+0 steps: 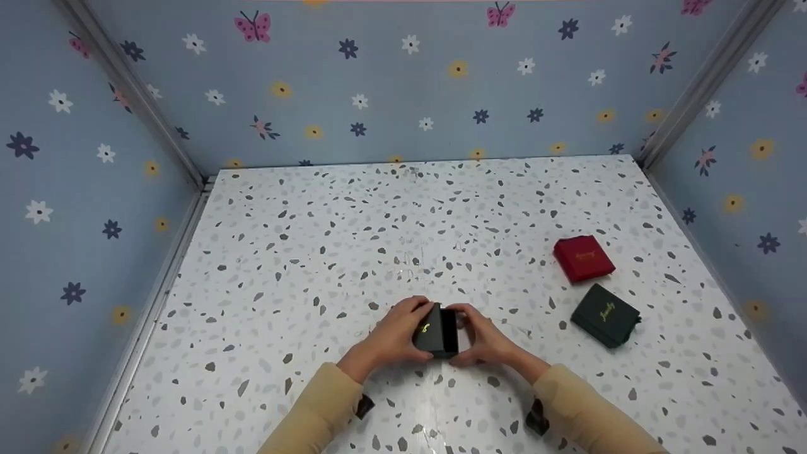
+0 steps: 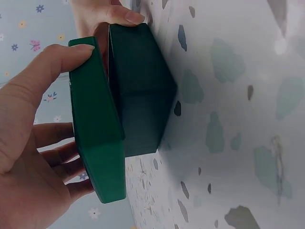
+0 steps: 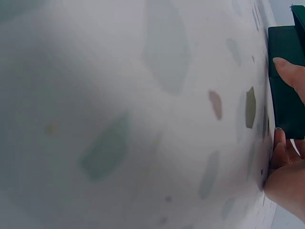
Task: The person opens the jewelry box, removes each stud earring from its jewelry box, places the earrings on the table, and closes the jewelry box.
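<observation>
A small dark green jewelry box stands on the table, its lid tilted and shifted left over the base. Gold lettering marks the lid's top. My left hand grips the lid between thumb and fingers. On the other side, my right hand holds the base by its ends. Seen from the left wrist, the lid is partly off the base, with a dark gap between them. The right wrist view catches the base at its right edge, thumb against it. What lies inside cannot be seen.
To the right lie a red box and a dark green box, both with gold lettering. The speckled white table is bounded by flower-patterned panels at the back and sides.
</observation>
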Demonstrator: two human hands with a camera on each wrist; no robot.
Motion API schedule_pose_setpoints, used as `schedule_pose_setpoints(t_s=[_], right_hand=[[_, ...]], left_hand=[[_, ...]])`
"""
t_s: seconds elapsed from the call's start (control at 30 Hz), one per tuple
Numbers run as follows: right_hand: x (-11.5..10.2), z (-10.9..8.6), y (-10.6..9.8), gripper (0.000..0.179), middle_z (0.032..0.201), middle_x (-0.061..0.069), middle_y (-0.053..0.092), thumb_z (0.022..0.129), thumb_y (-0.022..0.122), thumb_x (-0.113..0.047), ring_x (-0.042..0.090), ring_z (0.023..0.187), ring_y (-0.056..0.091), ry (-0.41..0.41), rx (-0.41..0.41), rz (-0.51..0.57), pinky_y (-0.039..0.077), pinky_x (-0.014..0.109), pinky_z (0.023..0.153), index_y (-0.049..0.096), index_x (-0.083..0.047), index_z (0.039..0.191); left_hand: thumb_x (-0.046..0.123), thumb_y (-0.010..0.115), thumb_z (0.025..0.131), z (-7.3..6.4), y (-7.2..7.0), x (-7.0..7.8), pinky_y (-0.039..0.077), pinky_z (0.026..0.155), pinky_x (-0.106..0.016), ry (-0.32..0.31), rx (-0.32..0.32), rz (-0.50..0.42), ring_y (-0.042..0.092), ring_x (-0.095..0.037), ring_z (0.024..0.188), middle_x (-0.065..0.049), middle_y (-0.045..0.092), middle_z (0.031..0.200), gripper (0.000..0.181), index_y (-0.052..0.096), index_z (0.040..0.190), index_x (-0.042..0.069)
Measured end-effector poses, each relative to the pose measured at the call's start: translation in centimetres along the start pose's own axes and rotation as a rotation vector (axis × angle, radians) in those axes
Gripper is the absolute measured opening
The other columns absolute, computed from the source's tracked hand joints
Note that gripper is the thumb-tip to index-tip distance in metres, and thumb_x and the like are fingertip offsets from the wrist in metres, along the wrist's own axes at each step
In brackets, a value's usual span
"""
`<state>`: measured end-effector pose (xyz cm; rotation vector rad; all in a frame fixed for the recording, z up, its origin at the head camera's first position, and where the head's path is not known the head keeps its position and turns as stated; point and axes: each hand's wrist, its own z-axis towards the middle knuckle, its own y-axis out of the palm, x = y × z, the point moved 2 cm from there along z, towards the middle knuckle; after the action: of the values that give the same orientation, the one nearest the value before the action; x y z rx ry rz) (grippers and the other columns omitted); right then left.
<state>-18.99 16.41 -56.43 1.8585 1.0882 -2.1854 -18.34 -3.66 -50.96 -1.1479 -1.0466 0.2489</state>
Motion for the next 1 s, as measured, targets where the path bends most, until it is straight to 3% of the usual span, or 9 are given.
schedule_pose_setpoints(t_s=[0.33,0.53,0.63,0.83,1.0], right_hand=[[0.6,0.1,-0.1,0.089,0.122,0.003,0.042,0.057,0.083,-0.015,0.016,0.101,0.043,0.023,-0.016,-0.021,0.032,0.037,0.090,0.032,-0.014,0.130],[-0.4,-0.1,-0.2,0.087,0.124,0.007,0.041,0.058,0.082,-0.013,0.020,0.107,0.041,0.038,-0.011,-0.031,0.028,0.040,0.094,0.032,-0.010,0.130],[0.6,0.0,-0.1,0.088,0.124,0.006,0.042,0.059,0.082,-0.018,0.018,0.106,0.042,0.034,-0.008,-0.050,0.030,0.039,0.093,0.032,-0.012,0.131],[0.6,0.0,-0.2,0.089,0.124,0.008,0.043,0.059,0.082,-0.019,0.021,0.105,0.044,0.020,0.002,-0.060,0.030,0.041,0.092,0.031,-0.009,0.131],[0.7,0.0,-0.1,0.088,0.124,0.008,0.043,0.059,0.082,-0.021,0.020,0.105,0.044,0.034,-0.001,-0.073,0.031,0.041,0.093,0.031,-0.008,0.131]], left_hand=[[0.034,0.076,0.065,1.1,0.6,0.5,0.029,0.098,-0.036,0.029,-0.017,0.028,0.035,-0.026,0.119,-0.015,0.037,0.131,0.086,0.036,0.132,-0.003],[0.034,0.075,0.066,1.5,0.8,0.7,0.029,0.098,-0.036,0.035,-0.021,0.042,0.034,-0.027,0.120,-0.015,0.037,0.131,0.086,0.036,0.132,-0.003],[0.034,0.076,0.066,1.6,0.8,0.8,0.029,0.098,-0.036,0.037,-0.023,0.050,0.034,-0.028,0.120,-0.016,0.037,0.131,0.086,0.036,0.132,-0.004],[0.034,0.076,0.066,1.8,1.0,1.0,0.026,0.100,-0.036,0.018,-0.040,0.052,0.031,-0.028,0.122,-0.016,0.035,0.133,0.087,0.035,0.133,-0.003],[0.033,0.076,0.065,2.0,1.2,1.0,0.028,0.099,-0.036,0.041,-0.027,0.056,0.034,-0.028,0.120,-0.016,0.037,0.130,0.086,0.037,0.132,-0.004]])
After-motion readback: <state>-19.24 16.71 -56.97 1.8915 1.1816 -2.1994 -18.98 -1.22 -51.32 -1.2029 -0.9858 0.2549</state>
